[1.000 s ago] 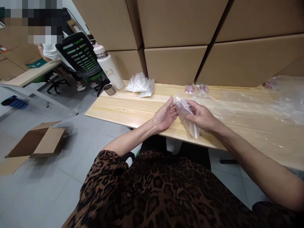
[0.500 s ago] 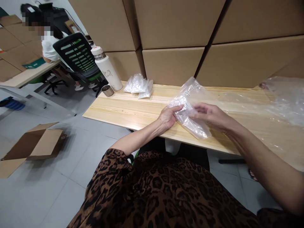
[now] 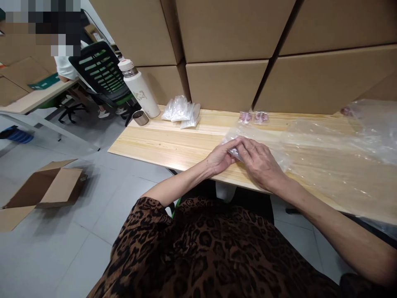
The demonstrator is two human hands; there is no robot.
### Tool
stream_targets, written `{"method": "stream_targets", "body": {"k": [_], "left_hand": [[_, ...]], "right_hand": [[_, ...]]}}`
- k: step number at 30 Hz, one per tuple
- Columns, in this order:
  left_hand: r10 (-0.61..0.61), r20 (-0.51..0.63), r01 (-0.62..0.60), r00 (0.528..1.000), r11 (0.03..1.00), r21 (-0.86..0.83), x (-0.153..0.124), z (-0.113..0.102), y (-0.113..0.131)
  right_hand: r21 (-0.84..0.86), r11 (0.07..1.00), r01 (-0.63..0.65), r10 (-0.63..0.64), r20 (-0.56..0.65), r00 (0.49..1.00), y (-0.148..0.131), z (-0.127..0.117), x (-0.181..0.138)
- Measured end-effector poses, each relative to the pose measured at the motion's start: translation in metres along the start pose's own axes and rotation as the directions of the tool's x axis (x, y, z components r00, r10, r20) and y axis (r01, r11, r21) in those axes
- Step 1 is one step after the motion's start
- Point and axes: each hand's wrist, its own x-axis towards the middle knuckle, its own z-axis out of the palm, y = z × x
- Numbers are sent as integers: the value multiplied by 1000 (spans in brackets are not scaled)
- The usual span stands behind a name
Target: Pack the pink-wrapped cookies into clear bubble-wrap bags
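Observation:
A clear plastic bag (image 3: 248, 132) lies low over the light wooden table (image 3: 173, 145), partly under my hands. My left hand (image 3: 221, 157) grips its left side, the thumb pressed on top. Over the bag, my right hand (image 3: 259, 161) reaches across, its bent fingers meeting the left thumb and hiding much of the bag. Whatever lies beneath the right fingers is hidden. Just behind the bag sit two small clear packets with reddish-purple contents (image 3: 261, 117).
Small filled clear bags (image 3: 181, 111) are piled by a white thermos (image 3: 141, 89) and a metal cup (image 3: 140, 118). Cardboard boxes (image 3: 226, 85) line the table's back. Plastic sheeting (image 3: 335, 161) covers the right side. An open carton (image 3: 62, 186) stands on the floor; a person sits behind.
My right hand has moved left and down onto the bag, against my left hand. The bag's upper end has dropped, and the two reddish packets behind it now show.

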Motion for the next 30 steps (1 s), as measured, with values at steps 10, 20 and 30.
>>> {"method": "stream_targets", "body": {"k": [10,20,30], "left_hand": [[135,301,-158,944,986,53,-2,-17,0],[262,83,-270,961,956,112,2,-6,4],[573,107,-582,812,785,213,-3,-2,19]], "right_hand": [[655,751,-82,73,41,996,19,-41,10],[711,494,-500,475,261,841,51,-46,38],[765,-223,-604,392,638,663,-23,-66,17]]}}
